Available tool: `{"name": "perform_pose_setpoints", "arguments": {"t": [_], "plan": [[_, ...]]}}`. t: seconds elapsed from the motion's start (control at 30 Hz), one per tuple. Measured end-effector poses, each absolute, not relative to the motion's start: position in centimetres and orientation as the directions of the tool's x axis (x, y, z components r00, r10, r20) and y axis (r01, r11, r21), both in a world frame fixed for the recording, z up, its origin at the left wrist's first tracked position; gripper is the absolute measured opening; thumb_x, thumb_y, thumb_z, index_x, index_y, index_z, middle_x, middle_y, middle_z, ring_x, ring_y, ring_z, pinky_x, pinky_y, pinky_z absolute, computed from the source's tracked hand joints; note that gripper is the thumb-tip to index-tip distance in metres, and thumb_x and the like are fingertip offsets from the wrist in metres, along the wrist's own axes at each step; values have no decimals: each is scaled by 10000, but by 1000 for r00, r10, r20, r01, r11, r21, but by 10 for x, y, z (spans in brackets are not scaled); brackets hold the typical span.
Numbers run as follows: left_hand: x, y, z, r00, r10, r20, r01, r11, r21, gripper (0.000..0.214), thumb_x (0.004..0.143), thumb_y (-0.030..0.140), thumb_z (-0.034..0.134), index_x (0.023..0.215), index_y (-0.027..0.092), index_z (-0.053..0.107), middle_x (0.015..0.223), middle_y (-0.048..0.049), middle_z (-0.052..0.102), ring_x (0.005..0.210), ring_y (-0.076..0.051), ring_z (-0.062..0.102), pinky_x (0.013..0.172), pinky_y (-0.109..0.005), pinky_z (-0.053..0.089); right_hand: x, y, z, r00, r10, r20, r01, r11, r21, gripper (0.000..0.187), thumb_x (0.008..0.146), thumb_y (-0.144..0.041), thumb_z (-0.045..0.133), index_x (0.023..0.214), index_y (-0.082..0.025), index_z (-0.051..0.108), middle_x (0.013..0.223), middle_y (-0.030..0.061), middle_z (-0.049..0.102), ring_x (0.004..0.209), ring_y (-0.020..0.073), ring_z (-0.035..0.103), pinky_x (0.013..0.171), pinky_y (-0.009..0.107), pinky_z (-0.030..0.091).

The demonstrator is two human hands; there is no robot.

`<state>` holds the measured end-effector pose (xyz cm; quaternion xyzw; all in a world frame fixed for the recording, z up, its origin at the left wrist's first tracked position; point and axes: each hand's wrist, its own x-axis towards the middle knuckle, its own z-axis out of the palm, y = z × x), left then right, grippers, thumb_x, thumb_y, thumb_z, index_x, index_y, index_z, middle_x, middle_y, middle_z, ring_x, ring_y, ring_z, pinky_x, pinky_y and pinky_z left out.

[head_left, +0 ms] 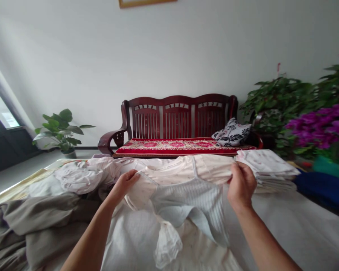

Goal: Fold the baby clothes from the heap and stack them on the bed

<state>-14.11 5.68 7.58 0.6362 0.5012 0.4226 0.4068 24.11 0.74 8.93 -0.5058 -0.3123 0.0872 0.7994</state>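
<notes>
The left hand [124, 184] and the right hand [241, 186] each held one side of a shirt [171, 171], which was spread between them. Folded clothes [267, 163] sat near the right hand; messy clothes [79, 177] lay near the left one.

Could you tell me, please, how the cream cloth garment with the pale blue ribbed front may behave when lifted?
This garment is probably floppy: its cloth lies in loose folds. It seems light, since the cloth looks thin. The left hand and right hand hold only its upper part, so the rest may hang loosely.
</notes>
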Motion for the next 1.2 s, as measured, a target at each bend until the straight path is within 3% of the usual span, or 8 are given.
{"name": "perform_pose_setpoints", "arguments": {"t": [0.17, 0.33, 0.5, 0.67, 0.8, 0.9, 1.07, 1.2], "plan": [[-127, 68, 82, 72, 960, 269, 277, -278, 920, 424, 774, 602, 626, 776, 182, 572, 618, 50, 528, 565, -112, 477, 540, -217, 361, 245, 6, 102, 816, 443, 371, 103, 520, -848, 359, 759, -465, 670, 968, -175, 641, 743, -15, 586, 511, 86, 404, 418, 216, 327], [-109, 109, 90, -127, 911, 392, 464, -295, 836, 287, 811, 405, 576, 945, 170, 671, 767, -17, 658, 700, -181, 594, 644, -269, 446, 256, 22, 79, 742, 612, 274, -77, 484, -871, 420, 659, -433, 706, 1004, -214, 611, 838, -13, 624, 765, 164, 611, 658, 307, 555], [-92, 113, 79, -87, 882, 462, 571, -336, 749, 418, 802, 263, 591, 1199, 147, 651, 1159, -140, 696, 1006, -254, 656, 878, -371, 506, 283, 33, 41, 491, 819, 299, 399, 94, -912, 485, 685, -351, 636, 1150, -216, 647, 1104, 105, 689, 1044, 274, 642, 900, 398, 490], [-84, 50, 63, 473, 854, 215, 426, -436, 793, 307, 880, 415, 599, 1038, 182, 722, 1004, -81, 746, 909, -218, 678, 798, -302, 514, 293, 27, 32, 331, 917, 224, 668, -60, -741, 168, 706, -296, 618, 818, -221, 718, 861, 84, 729, 843, 261, 662, 751, 348, 443], [-80, 5, 64, 744, 653, 142, 391, -598, 700, 529, 802, 360, 745, 1314, 292, 627, 1270, -79, 656, 1110, -242, 613, 909, -316, 489, 288, 21, 28, 180, 983, 46, 698, -95, -710, 139, 740, -337, 611, 714, -219, 680, 606, 24, 659, 562, 179, 598, 541, 283, 355], [-78, -8, 65, 808, 578, 113, 408, -689, 599, 616, 766, 214, 755, 1345, 348, 591, 1290, -50, 633, 1167, -246, 574, 990, -341, 448, 283, 20, 22, 186, 982, -46, 707, -166, -688, 129, 736, -349, 641, 733, -220, 638, 505, -2, 597, 469, 162, 549, 473, 263, 308], [-93, -8, 57, 795, 607, -25, 505, -637, 582, 264, 709, 75, 647, 916, 231, 696, 865, 26, 639, 768, -121, 589, 680, -194, 428, 280, 18, 18, 250, 955, -159, 668, -289, -686, 261, 734, -361, 712, 907, -222, 575, 516, -23, 581, 475, 175, 571, 445, 245, 322], [-119, -4, 56, 727, 634, -266, 643, -491, 587, 242, 645, 133, 690, 873, 214, 707, 732, 59, 589, 647, -97, 525, 571, -184, 356, 280, 13, 16, 245, 954, -174, 664, -296, -687, 280, 751, -357, 704, 942, -220, 553, 532, -29, 574, 473, 160, 551, 440, 239, 336]]}}
